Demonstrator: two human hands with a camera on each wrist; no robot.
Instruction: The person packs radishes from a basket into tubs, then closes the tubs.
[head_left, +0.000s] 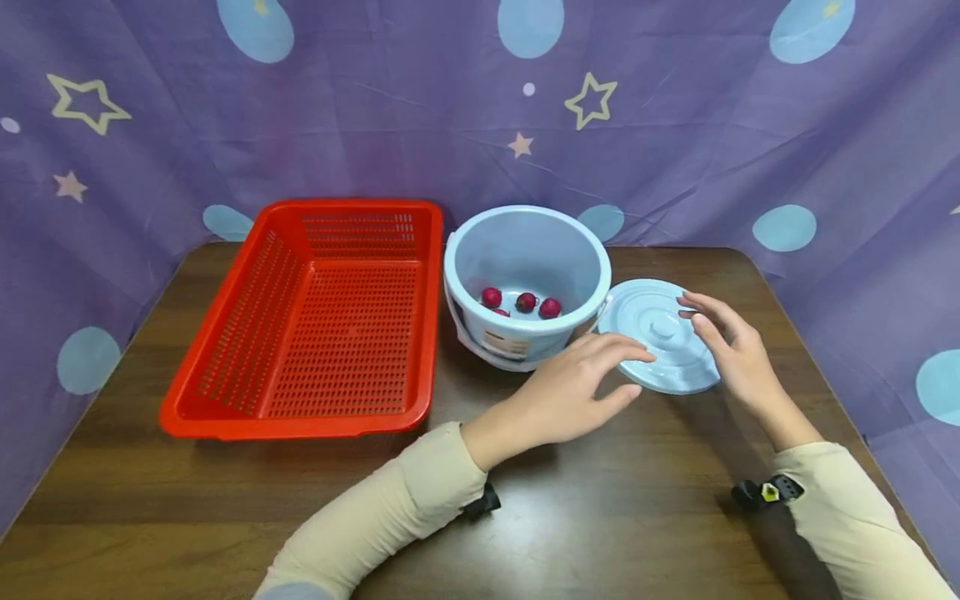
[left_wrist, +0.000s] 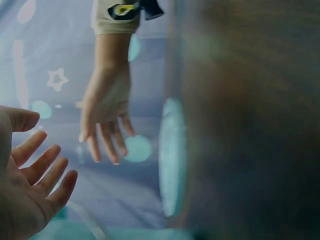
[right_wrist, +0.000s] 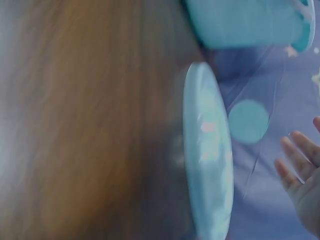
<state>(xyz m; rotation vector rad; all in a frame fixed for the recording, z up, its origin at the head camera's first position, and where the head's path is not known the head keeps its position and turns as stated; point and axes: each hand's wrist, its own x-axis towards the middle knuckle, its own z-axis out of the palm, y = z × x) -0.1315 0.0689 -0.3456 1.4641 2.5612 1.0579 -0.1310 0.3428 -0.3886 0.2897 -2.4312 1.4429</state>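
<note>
A round light-blue lid (head_left: 648, 304) lies on the table to the right of a light-blue bucket (head_left: 528, 229). My left hand (head_left: 566, 396) hovers over the lid's left side, fingers spread and thumb apart, holding nothing. Above the lid's right edge is my right hand (head_left: 738, 354), its fingers loosely bent and nothing between them. Both wrist views show a gap between the hands and the lid (right_wrist: 207, 155). Inside the bucket lie several small round red things, one of them a red ball-like piece (head_left: 550, 308); their exact kind is unclear.
A large red slatted plastic basket (head_left: 432, 333) stands left of the bucket. The bucket's handle (head_left: 491, 357) hangs down at its front. A purple curtain (head_left: 420, 100) with stars and dots rises behind the brown wooden table (head_left: 600, 517).
</note>
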